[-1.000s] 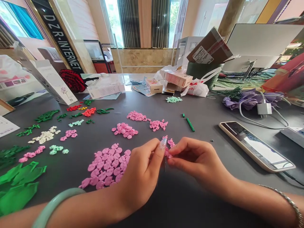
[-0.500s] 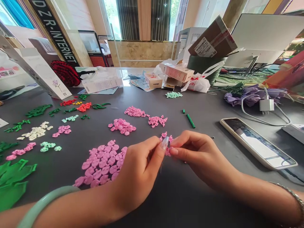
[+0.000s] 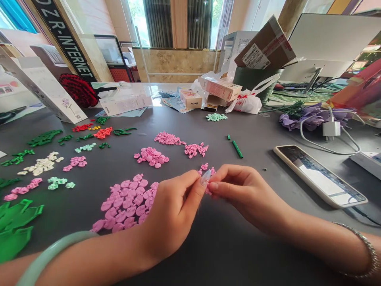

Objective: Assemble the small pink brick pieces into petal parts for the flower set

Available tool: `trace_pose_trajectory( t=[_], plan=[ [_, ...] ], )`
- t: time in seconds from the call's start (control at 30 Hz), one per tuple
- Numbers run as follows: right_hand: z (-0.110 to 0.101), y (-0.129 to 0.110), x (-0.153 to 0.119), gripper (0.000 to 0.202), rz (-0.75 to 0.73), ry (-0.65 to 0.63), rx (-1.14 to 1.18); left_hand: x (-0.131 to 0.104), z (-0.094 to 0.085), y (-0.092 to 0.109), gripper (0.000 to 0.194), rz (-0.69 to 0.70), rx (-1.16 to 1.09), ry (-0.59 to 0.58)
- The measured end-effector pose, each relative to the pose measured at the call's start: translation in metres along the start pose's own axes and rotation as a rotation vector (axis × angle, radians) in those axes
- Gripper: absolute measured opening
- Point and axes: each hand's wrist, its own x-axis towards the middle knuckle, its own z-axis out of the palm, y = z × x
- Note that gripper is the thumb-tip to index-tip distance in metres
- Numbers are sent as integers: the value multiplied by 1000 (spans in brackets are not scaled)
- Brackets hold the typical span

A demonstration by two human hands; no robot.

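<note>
My left hand (image 3: 175, 210) and my right hand (image 3: 245, 190) meet above the dark table, thumbs and fingertips pinched together. Between their tips shows a bit of a small pink building-block piece (image 3: 208, 192); the fingers cover most of it. Just behind the fingertips lie some loose pink pieces (image 3: 204, 166). A wide spread of rounded pink petal pieces (image 3: 127, 202) is beside my left hand, partly hidden by it. Further back are piles of pink round pieces (image 3: 151, 156), small pink pieces (image 3: 168, 138) and more pink pieces (image 3: 196, 149).
Green stem pieces (image 3: 237, 149) lie beyond my right hand, a phone (image 3: 320, 174) to its right. Green, white and red pieces (image 3: 81, 127) are sorted at left, near large green leaves (image 3: 19, 226). Boxes (image 3: 190, 99), a charger (image 3: 331, 128) and purple flowers (image 3: 312, 115) stand further back.
The fingertips of both hands have drawn slightly closer together, the right hand shifting a little left. The whole view has moved slightly; the piles look unchanged.
</note>
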Motion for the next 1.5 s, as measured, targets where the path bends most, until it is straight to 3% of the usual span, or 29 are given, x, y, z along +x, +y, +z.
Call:
trace_pose_trajectory(
  t=[0.43,0.63,0.93,1.2,1.5],
  plan=[
    [1,-1,-2,11,-45,-33,-75,-1,0,0,35,5,-2,-21],
    [-4,-2,1,9,-76,46,-122,0,0,-1,35,-35,-50,-27],
    [-3,-5,4,8,-9,32,-112,1,1,-4,36,-127,-179,-27],
    [-4,-3,2,6,-40,-13,-148,2,1,-3,37,-129,-166,-44],
    [-2,0,1,9,36,-45,-97,1,1,-4,37,-93,-170,-89]
  ],
)
